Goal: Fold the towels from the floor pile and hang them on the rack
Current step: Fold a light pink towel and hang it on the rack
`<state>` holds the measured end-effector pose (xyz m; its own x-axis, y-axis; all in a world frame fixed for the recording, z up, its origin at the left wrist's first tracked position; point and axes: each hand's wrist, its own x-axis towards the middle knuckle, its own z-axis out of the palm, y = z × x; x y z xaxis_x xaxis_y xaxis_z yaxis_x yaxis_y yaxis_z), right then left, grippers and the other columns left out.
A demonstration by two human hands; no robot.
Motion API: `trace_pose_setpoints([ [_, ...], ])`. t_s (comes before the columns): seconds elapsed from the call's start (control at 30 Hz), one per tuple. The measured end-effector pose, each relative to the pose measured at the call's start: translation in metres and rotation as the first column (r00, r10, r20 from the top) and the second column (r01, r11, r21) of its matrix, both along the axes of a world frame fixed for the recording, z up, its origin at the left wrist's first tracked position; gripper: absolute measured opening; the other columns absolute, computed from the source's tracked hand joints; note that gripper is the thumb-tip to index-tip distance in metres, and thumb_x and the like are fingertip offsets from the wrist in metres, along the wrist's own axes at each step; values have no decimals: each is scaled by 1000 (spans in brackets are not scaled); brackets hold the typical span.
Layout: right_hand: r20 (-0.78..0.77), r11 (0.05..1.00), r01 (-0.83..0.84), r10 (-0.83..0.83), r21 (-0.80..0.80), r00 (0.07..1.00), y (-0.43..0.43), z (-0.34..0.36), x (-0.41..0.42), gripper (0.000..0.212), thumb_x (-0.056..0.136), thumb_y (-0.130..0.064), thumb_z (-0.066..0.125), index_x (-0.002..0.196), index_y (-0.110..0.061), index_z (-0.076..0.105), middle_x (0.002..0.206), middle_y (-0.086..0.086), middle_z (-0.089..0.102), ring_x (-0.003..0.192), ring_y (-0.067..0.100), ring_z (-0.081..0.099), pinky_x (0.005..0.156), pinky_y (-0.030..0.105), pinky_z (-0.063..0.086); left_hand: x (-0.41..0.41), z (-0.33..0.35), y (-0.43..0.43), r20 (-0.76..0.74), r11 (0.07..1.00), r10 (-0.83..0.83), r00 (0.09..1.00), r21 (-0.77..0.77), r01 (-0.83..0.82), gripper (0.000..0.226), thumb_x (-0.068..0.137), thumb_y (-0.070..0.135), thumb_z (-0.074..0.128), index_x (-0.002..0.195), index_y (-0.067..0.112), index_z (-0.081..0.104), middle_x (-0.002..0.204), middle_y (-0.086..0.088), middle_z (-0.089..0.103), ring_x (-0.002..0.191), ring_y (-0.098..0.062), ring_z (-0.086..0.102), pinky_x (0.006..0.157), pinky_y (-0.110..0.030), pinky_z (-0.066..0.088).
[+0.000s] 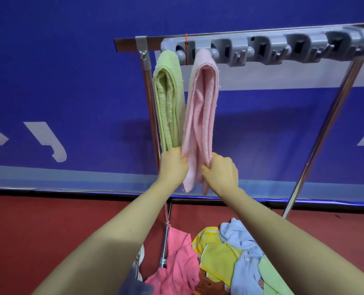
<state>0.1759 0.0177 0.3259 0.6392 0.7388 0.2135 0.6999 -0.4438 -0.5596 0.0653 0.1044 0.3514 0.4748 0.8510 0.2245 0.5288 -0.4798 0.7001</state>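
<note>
A folded pale pink towel [201, 107] hangs from the grey holder strip [262, 50] on the metal rack. My left hand [172, 167] grips its lower left edge and my right hand [220, 173] grips its lower right edge, both near the bottom end. A folded green towel [169, 96] hangs just to its left, from the strip's first slot. On the red floor below lies the pile of towels [217, 258]: bright pink, yellow, light blue and green ones, heaped together.
The rack's steel legs [323, 135] slant down on both sides of the towels. Several grey holder slots to the right of the pink towel hold nothing. A blue banner wall [60, 92] stands right behind the rack. A shoe tip [139, 258] shows by the pile.
</note>
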Motion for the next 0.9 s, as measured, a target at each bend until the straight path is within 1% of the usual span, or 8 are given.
trace_pose_setpoints([
  [0.17, -15, 1000, 4, -3, 10, 1000, -17, 5, 1, 12, 78, -26, 54, 72, -18, 48, 64, 3, 57, 66, 31, 53, 55, 32, 38, -7, -4, 8, -98, 983, 176, 980, 74, -169, 19, 90, 5, 51, 102, 4, 66, 92, -25, 63, 83, -45, 55, 66, -38, 40],
  [0.3, -14, 997, -81, 80, -7, 997, -19, 0, -6, 19, 82, -30, 52, 67, -21, 46, 60, 1, 57, 66, 31, 56, 56, 32, 44, -5, -10, -7, -142, 1000, -14, 990, 22, 18, 14, 87, 8, 55, 84, 6, 69, 84, -20, 69, 81, -40, 61, 63, -35, 41],
  [0.4, -23, 993, -117, 118, 18, 993, -13, -4, -13, 23, 85, -38, 49, 78, -18, 58, 67, 5, 65, 68, 32, 61, 62, 39, 53, -2, -19, -21, -165, 992, -126, 978, -49, 119, 26, 85, 6, 52, 62, 19, 52, 76, -18, 69, 77, -39, 63, 60, -33, 40],
  [0.5, -100, 987, -162, 163, 24, 981, -12, -6, -13, 23, 84, -29, 44, 82, -11, 59, 70, 9, 66, 69, 34, 61, 63, 44, 53, -6, -24, -24, -87, 985, -124, 989, -128, 112, 8, 78, 20, 58, 76, 19, 65, 77, -6, 72, 78, -29, 67, 68, -38, 54],
  [0.63, -160, 974, -221, 226, 52, 961, -18, -7, -9, 20, 78, -18, 39, 75, -9, 56, 60, 8, 63, 61, 30, 58, 60, 43, 50, -13, -31, -17, -29, 970, -202, 979, -142, 196, 14, 80, 25, 66, 93, 25, 73, 81, 5, 76, 78, -12, 71, 74, -32, 59],
  [0.7, -148, 976, -213, 218, 51, 965, -21, -4, -8, 16, 83, -9, 44, 70, -10, 52, 58, 5, 58, 58, 27, 51, 54, 37, 41, -13, -31, -16, -63, 979, -189, 980, -91, 183, 8, 88, 22, 64, 85, 20, 71, 76, 1, 74, 75, -19, 70, 71, -35, 57],
  [0.77, -111, 981, -191, 193, 27, 975, -22, -2, -8, 17, 84, -9, 44, 67, -11, 49, 59, 6, 55, 60, 31, 49, 51, 36, 35, -13, -32, -16, -96, 990, -137, 986, -46, 133, 25, 92, 19, 59, 67, 19, 57, 69, -7, 68, 72, -31, 63, 66, -39, 52],
  [0.9, -22, 998, -44, 43, -52, 999, -23, -5, 1, 22, 85, -12, 43, 65, -15, 34, 64, 8, 45, 65, 36, 43, 47, 34, 22, -21, -34, -16, -91, 1000, 2, 996, -29, -4, 24, 79, 25, 58, 60, 17, 46, 62, -10, 61, 65, -37, 52, 57, -40, 44],
])
